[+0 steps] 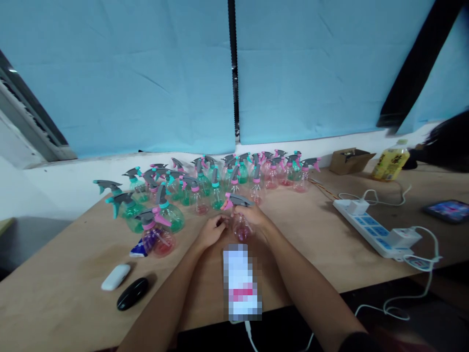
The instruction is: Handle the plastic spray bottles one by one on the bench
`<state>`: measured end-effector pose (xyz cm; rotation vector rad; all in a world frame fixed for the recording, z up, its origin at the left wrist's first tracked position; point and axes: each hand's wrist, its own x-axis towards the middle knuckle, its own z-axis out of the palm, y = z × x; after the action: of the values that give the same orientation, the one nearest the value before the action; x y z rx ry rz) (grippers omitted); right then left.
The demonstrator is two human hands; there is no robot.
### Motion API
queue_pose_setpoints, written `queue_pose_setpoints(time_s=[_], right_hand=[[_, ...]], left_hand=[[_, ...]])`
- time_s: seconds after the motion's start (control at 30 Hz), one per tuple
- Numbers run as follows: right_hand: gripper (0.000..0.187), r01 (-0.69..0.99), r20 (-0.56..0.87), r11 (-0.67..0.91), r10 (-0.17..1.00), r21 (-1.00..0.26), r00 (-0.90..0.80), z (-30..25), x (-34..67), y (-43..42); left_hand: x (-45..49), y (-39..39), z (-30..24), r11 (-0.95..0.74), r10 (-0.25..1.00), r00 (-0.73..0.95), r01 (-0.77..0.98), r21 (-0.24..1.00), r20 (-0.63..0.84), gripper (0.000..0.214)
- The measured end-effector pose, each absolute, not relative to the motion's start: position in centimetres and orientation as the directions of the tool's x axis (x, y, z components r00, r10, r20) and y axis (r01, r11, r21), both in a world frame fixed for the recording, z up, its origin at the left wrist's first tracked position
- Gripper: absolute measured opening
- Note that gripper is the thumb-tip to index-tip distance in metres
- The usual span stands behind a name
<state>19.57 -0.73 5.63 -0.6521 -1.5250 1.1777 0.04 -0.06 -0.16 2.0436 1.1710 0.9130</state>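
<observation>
A clear spray bottle (242,229) with a pink trigger and grey head stands upright on the table, a little pink showing in its base. My right hand (250,215) is wrapped around its neck, just under the head. Just left of that bottle, my left hand (212,231) rests on the table with its fingers loosely curled and a gap by the thumb; nothing shows in it. Beyond both hands stand several more spray bottles, such as a green one (172,216) and a pink one (163,243). A phone (242,283), its screen blurred out, lies between my forearms.
To the left lie a white case (116,277), a black oval case (132,294) and a blue packet (141,248). A power strip (370,229) with cables, a cardboard box (351,161), a yellow drink bottle (390,162) and another phone (447,210) occupy the right side.
</observation>
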Motion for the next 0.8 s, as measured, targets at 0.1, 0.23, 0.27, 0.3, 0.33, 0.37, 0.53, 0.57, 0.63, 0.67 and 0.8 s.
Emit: queue_pose_setpoints(time_s=[0.1,0.23,0.27,0.3,0.33,0.37,0.53,0.57,0.63,0.67,0.8], right_hand=[[0.022,-0.188,0.358,0.316,0.895,-0.930,-0.266,5.56,19.40,-0.93],[0.019,-0.246,0.348,0.283,0.893,-0.927,-0.286,5.89,19.14,-1.25],[0.018,-0.260,0.369,0.297,0.881,-0.919,-0.295,5.95,19.10,-1.26],[0.017,-0.271,0.388,0.312,0.871,-0.911,-0.301,5.98,19.07,-1.23],[0.017,-0.275,0.402,0.324,0.863,-0.905,-0.307,5.97,19.06,-1.18],[0.017,-0.272,0.409,0.333,0.860,-0.903,-0.306,5.92,19.06,-1.11],[0.018,-0.177,0.408,0.373,0.876,-0.911,-0.257,5.50,19.22,-0.80],[0.019,-0.170,0.412,0.379,0.874,-0.910,-0.258,5.46,19.26,-0.79],[0.022,-0.170,0.409,0.375,0.874,-0.911,-0.262,5.44,19.28,-0.84],[0.022,-0.168,0.401,0.369,0.880,-0.914,-0.253,5.45,19.26,-0.89],[0.021,-0.186,0.361,0.324,0.905,-0.928,-0.224,5.49,18.95,-1.17]], left_hand=[[0.03,-0.10,-0.24,-0.426,0.888,0.378,0.457,0.781,0.263,0.027],[-0.04,-0.18,-0.26,-0.440,0.881,0.384,0.452,0.776,0.276,0.027],[-0.05,-0.20,-0.23,-0.444,0.880,0.385,0.454,0.772,0.279,0.027],[-0.07,-0.21,-0.21,-0.444,0.880,0.386,0.457,0.770,0.278,0.026],[-0.08,-0.21,-0.19,-0.442,0.881,0.385,0.461,0.770,0.275,0.026],[-0.10,-0.19,-0.19,-0.437,0.883,0.383,0.464,0.770,0.270,0.026],[-0.20,0.04,-0.34,-0.426,0.890,0.373,0.474,0.771,0.263,0.025],[-0.21,0.07,-0.38,-0.427,0.889,0.372,0.472,0.771,0.265,0.025],[-0.21,0.06,-0.43,-0.425,0.892,0.364,0.469,0.774,0.269,0.026],[-0.19,0.00,-0.42,-0.422,0.894,0.358,0.470,0.775,0.270,0.026],[-0.04,-0.35,-0.27,-0.412,0.898,0.355,0.474,0.778,0.259,0.025]])
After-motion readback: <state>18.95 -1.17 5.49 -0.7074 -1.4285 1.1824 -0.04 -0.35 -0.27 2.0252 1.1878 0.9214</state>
